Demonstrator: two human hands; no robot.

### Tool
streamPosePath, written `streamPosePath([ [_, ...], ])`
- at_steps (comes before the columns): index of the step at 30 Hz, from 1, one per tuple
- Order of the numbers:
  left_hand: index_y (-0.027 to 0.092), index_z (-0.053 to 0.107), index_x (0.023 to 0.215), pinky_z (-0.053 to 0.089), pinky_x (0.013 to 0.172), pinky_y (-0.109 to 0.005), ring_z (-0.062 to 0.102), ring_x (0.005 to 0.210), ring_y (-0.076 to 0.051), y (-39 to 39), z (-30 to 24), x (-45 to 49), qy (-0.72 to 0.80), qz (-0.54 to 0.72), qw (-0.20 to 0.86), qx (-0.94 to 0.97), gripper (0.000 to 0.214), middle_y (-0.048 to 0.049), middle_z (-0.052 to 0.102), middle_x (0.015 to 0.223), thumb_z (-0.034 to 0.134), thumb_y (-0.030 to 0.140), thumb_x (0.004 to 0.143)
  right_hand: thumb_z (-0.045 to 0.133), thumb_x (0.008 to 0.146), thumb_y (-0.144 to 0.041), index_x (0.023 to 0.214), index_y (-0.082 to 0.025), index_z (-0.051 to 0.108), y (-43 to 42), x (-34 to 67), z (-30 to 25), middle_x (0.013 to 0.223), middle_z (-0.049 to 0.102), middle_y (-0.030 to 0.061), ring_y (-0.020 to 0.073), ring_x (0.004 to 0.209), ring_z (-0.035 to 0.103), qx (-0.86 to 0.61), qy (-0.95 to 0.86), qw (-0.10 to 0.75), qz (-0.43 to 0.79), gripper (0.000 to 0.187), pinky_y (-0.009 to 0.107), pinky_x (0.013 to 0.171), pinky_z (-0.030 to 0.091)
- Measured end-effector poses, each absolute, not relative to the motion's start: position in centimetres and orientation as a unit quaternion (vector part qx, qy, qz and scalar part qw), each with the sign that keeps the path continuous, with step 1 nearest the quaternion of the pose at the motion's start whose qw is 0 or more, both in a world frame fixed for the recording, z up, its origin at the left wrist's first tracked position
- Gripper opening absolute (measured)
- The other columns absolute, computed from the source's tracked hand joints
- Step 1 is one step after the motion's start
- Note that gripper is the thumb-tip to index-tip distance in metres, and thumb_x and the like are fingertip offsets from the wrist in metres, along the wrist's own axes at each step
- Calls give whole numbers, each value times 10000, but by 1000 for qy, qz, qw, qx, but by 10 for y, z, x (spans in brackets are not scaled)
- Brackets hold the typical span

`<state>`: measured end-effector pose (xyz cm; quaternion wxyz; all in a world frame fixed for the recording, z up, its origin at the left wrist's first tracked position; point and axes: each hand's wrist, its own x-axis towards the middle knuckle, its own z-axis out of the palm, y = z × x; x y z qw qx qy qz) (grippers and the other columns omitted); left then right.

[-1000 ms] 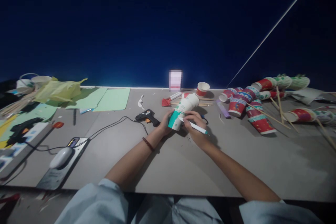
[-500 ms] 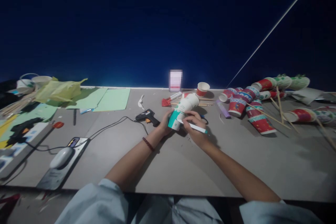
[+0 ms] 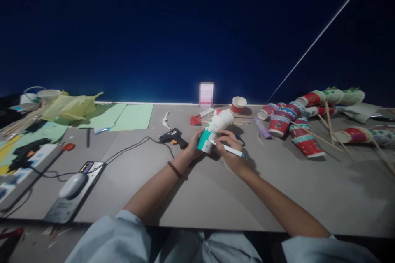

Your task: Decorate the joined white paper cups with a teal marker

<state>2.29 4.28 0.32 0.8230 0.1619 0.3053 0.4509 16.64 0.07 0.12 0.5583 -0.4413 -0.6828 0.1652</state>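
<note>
On the table (image 3: 203, 201), a cup stack (image 3: 212, 126) is at the middle between the left hand (image 3: 195, 144) and the right hand (image 3: 232, 141), which holds a marker (image 3: 233, 151). A glue gun (image 3: 174, 136) lies left of the left hand. A single cup (image 3: 237, 108) stands on the far side, behind the right hand. Cup figures (image 3: 286, 117) lie far right. Far left, a bag (image 3: 69, 107) overlaps paper (image 3: 135, 116); near left, a case (image 3: 72, 185) rests on a phone (image 3: 63, 210).
</note>
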Motion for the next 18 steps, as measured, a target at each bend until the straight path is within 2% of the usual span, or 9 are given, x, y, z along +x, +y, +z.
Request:
streamPosePath([
  [5,101,668,865,486,558,-262,637,592,-174,42,5,24,300,459,822,155,252,-74,696,698,552,324,836,619,855,-248,780,-225,680,1,166,0,989,683,88,233,1027,648,-444,-678,562,167,99,383,885,518],
  [11,102,664,836,496,536,-291,635,574,-195,41,8,23,304,445,827,159,260,-80,679,664,568,343,827,601,877,-257,827,-235,658,3,166,-2,992,691,74,218,975,653,-445,-659,583,167,78,392,891,507],
  [18,100,667,826,490,509,-273,627,549,-183,42,7,23,291,451,828,159,263,-78,679,655,549,335,837,597,865,-254,784,-223,669,1,167,0,1005,685,92,229,1006,655,-451,-666,567,178,112,391,885,513],
])
